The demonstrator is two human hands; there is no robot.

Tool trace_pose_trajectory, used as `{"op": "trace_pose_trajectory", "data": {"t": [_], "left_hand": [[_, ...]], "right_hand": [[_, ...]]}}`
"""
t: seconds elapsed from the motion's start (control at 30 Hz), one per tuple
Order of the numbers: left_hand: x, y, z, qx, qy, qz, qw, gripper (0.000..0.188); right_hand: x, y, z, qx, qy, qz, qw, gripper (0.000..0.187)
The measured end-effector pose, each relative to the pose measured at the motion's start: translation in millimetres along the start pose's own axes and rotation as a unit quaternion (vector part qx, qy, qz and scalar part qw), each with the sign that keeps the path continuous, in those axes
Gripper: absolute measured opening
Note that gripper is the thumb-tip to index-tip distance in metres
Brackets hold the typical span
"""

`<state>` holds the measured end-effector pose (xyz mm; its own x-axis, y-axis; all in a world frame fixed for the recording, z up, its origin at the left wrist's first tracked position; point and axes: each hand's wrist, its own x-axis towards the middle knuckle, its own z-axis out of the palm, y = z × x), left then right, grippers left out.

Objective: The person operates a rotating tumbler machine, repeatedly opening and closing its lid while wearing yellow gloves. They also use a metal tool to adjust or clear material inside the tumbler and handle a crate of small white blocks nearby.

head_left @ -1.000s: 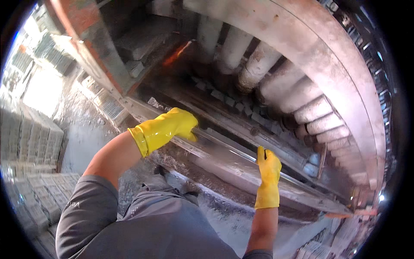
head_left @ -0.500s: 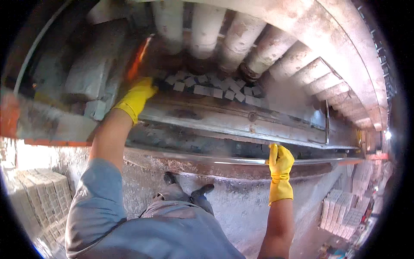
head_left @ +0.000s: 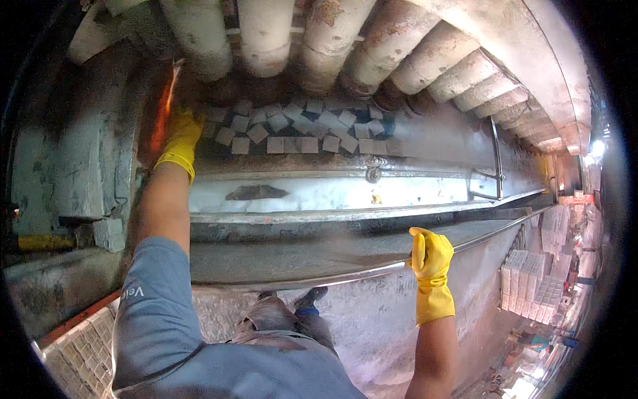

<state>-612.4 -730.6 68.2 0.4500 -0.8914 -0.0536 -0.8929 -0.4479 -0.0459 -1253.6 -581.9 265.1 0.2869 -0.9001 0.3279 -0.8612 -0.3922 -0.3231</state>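
Note:
My left hand (head_left: 178,143), in a yellow rubber glove, reaches into the machine just right of an upright orange-red strip (head_left: 161,116). Shadow and blur obscure its fingers, so I cannot tell whether they hold anything. To the right of that hand, several small grey square pieces (head_left: 310,145) lie loosely scattered, some askew, on a dark bed. My right hand (head_left: 432,263), gloved the same way, is closed round a shiny metal rail (head_left: 359,274) along the machine's near side. Its thumb side points up and its knuckles face right.
Thick pale cylinders (head_left: 266,40) hang in a row above the pieces. A whitish metal ledge (head_left: 319,196) edges the bed, with a bent metal bracket (head_left: 495,163) towards its right. Stacked blocks (head_left: 531,279) stand on the floor at right; more stacks (head_left: 83,349) are at lower left.
The view has shifted nearer the machine, showing more of the bed and cylinders. My left hand now sits lower along the orange-red strip, close beside it. My right hand stays on the rail.

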Motion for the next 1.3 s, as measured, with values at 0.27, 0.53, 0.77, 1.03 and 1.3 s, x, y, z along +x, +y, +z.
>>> {"op": "trace_pose_trajectory", "data": {"t": [0.27, 0.53, 0.77, 1.03, 1.3], "left_hand": [[-30.5, 59.5, 8.3, -0.018, -0.112, -0.022, 0.993, 0.080], [-98.0, 77.6, 28.1, -0.021, -0.040, -0.047, 0.998, 0.087], [-136.1, 68.0, 29.0, -0.015, 0.002, -0.052, 0.999, 0.100], [-151.9, 43.0, 1.4, -0.099, -0.054, -0.014, 0.994, 0.097], [-273.9, 52.7, -136.1, -0.208, -0.137, 0.243, 0.938, 0.074]], "right_hand": [[-18.7, 21.8, 3.0, -0.014, -0.009, 0.005, 1.000, 0.016], [-40.1, 36.6, 4.1, -0.001, -0.005, -0.002, 1.000, 0.016], [-55.8, 25.4, 6.7, 0.021, 0.029, -0.018, 0.999, 0.014], [-62.9, 31.1, 8.5, 0.025, 0.068, -0.043, 0.996, 0.013], [-70.2, 48.1, 10.9, 0.020, 0.089, -0.066, 0.994, 0.014]]}}
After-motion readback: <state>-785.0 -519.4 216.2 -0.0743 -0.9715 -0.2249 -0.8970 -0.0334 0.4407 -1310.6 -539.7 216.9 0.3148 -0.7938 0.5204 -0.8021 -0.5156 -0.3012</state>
